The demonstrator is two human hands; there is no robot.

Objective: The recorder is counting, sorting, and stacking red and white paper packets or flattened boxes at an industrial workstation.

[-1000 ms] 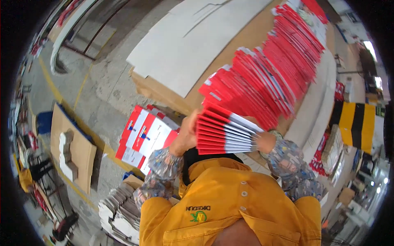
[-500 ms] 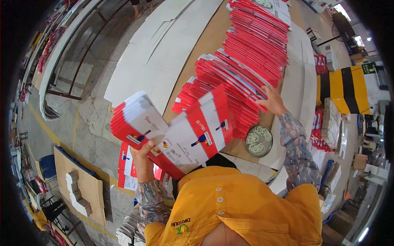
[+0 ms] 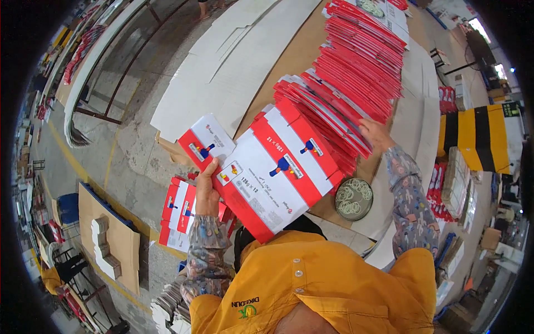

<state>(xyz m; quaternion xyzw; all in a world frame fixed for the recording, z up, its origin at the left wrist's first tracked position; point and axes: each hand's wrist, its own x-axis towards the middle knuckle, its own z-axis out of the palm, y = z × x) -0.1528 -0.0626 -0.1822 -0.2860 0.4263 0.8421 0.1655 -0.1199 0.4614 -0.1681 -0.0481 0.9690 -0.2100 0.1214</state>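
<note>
My left hand point(image 3: 208, 192) is closed on the lower left edge of a flattened red and white carton point(image 3: 264, 192), thumb on its printed face. The carton is tilted up in front of my chest, and a side flap stands out past the thumb. Whether more cartons lie behind it, I cannot tell. A long row of flattened red and white cartons point(image 3: 361, 69) leans across the table. At its near end my right hand point(image 3: 377, 135) has its fingers curled on the edge of a carton, the thumb partly hidden.
A round tin of pale rubber bands point(image 3: 354, 199) sits near the table's front edge. White cardboard sheets point(image 3: 222, 61) cover the table's left side. Below my left hand are more red and white cartons point(image 3: 177, 214). A metal-legged rack point(image 3: 105, 72) stands far left.
The carton in my left hand has swung round to face me more squarely, and the fanned edges of the cartons at its left no longer show. My right hand stays at the row.
</note>
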